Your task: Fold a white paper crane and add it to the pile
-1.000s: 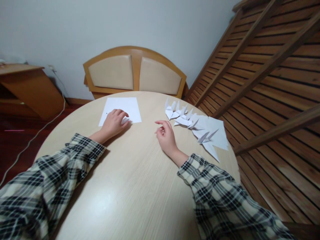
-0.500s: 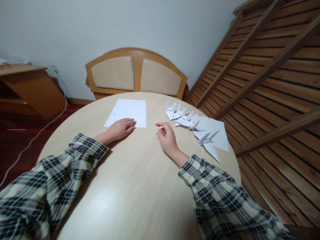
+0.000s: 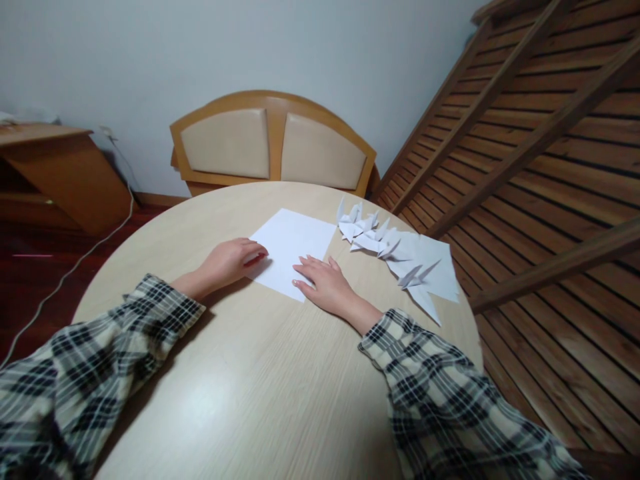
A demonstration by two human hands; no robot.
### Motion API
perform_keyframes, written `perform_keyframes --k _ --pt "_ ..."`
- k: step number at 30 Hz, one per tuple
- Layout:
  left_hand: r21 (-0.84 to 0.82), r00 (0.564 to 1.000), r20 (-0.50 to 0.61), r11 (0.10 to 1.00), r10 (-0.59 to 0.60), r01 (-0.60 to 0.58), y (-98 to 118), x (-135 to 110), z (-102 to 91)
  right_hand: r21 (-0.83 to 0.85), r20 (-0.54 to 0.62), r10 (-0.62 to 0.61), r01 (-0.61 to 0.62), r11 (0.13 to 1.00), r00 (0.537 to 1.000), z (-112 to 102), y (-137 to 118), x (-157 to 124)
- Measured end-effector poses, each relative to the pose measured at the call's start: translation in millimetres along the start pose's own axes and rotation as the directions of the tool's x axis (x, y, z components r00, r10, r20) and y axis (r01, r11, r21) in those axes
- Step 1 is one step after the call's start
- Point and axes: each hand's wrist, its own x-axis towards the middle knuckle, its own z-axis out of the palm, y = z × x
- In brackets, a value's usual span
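Observation:
A white sheet of paper (image 3: 295, 233) lies flat on the round table, turned so that one corner points toward me. My right hand (image 3: 325, 283) rests flat with fingers spread on its near right edge. Over the left corner of the sheet is my left hand (image 3: 233, 263), with bent fingers slightly raised and a shadow beneath them. Nothing shows between its fingers, and the hand hides that corner. Several folded white paper cranes (image 3: 387, 247) stand in a slanting row to the right of my right hand.
More flat white paper (image 3: 443, 267) lies beside the cranes, near the right rim of the pale wooden table (image 3: 240, 380). Behind stands a padded headboard (image 3: 225, 143). Wooden slats (image 3: 565, 173) lean at the right. A desk (image 3: 55, 173) and a white cable (image 3: 75, 270) are at the left.
The sheet has turned and slid right and toward me. My right hand has gone from curled above the table to flat on the sheet. My left hand has shifted slightly left.

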Motion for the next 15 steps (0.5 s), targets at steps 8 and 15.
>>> perform_keyframes --k 8,15 --pt "0.126 0.966 0.257 0.99 0.027 -0.061 -44.9 0.7 -12.4 0.001 -0.004 -0.005 0.005 1.0 1.0 -0.1 0.1 0.2" --pt "0.231 0.965 0.262 0.972 -0.011 -0.052 -51.2 0.9 -14.9 0.005 0.008 0.006 -0.006 1.0 1.0 -1.6 -1.5 0.0"
